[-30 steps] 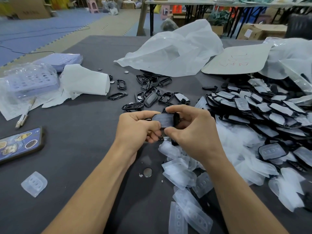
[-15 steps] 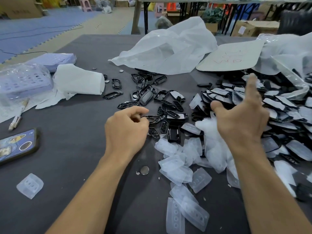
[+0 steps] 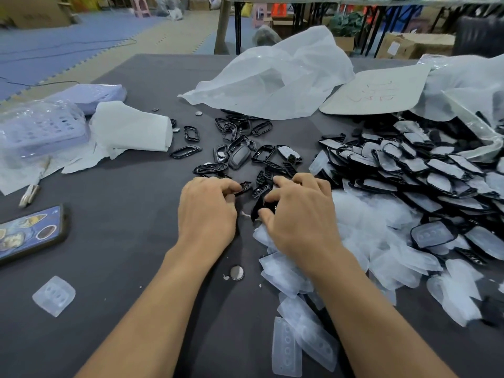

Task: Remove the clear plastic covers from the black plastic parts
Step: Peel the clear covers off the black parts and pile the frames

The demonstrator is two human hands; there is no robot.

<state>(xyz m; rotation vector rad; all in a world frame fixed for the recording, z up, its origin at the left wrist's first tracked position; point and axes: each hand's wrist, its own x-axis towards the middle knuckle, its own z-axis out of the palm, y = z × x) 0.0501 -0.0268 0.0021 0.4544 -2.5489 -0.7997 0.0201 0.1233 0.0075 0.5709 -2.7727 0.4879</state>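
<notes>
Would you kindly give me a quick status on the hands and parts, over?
Left hand pinches small black piece. Right hand grips black part, mostly hidden. Covered parts piled right; loose clear covers under right wrist, not blocking.

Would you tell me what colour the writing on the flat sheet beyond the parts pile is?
Red writing, best seen in the head view.

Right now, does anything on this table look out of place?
Two strays. One clear cover lies alone at the near left, far from the heap of covers on the right. A small round silver disc, maybe a button battery, sits between the forearms, unlike the black parts.
</notes>
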